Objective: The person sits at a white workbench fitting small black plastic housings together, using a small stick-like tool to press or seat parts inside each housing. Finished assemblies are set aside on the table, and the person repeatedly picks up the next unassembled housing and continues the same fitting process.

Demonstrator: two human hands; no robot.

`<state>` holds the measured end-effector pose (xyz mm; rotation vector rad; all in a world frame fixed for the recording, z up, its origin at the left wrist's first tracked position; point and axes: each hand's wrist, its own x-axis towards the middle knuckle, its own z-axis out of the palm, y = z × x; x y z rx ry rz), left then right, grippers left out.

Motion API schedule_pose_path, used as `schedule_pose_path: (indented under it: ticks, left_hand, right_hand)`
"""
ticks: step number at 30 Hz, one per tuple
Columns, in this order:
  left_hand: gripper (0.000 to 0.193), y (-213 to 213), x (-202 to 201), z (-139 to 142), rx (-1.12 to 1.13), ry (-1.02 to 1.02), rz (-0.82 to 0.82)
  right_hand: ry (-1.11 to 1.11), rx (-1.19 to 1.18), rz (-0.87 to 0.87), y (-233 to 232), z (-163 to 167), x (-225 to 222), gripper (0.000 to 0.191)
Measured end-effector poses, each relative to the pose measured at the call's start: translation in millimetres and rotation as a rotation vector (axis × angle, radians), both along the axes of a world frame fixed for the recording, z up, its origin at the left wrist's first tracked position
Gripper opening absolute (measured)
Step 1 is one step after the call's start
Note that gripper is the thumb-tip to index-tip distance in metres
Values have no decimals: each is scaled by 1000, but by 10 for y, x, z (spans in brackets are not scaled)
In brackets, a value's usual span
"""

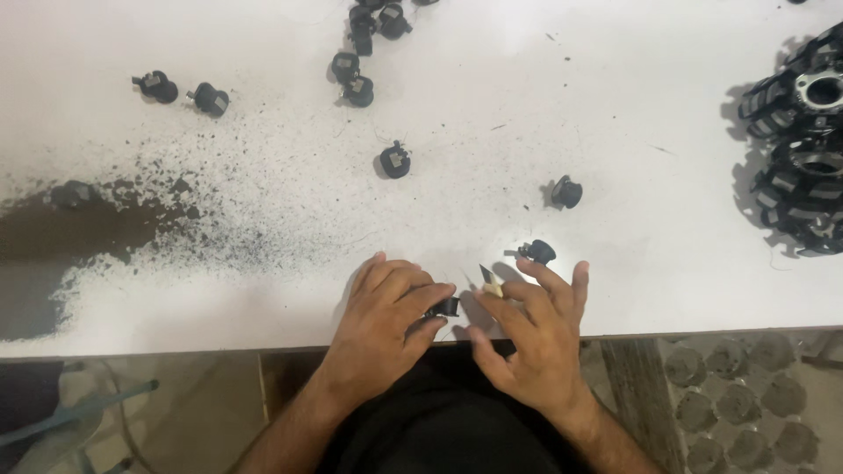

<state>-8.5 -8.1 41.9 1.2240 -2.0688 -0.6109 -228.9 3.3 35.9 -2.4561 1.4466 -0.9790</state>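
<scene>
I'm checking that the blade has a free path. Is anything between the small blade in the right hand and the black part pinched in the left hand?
Nothing visible. The right hand holds the small blade just right of the black part pinched by the left hand; only bare white table shows in the gap.

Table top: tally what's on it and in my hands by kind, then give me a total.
Small black parts: about 11, counting one in the left hand; the top-edge cluster is hard to separate
Large black finned rings: at least 2, stacked
Small blade in the right hand: 1
Black powder patch: 1
Total: about 15
</scene>
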Motion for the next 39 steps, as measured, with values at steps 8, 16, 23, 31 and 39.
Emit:
schedule_pose_path:
  ticks: [8,16,23,31,39]
  left_hand:
    - [37,168,66,-131,-135,-118,-87]
    - [23,273,108,-235,-256,-110,-43]
    - [36,317,39,-197,-143,39,82]
    - [18,340,12,-269,-175,6,110]
    - [17,362,10,-334,-202,22,135]
  right_hand:
    - [42,84,58,-1,2,119,36]
    - [19,39,-20,67,-84,182,35]
    - [-46,-29,-21,149,-160,141,29]
    - [-262,-46,118,339,-329,178,34]
    - [-216,12,153,307,-331,203,30]
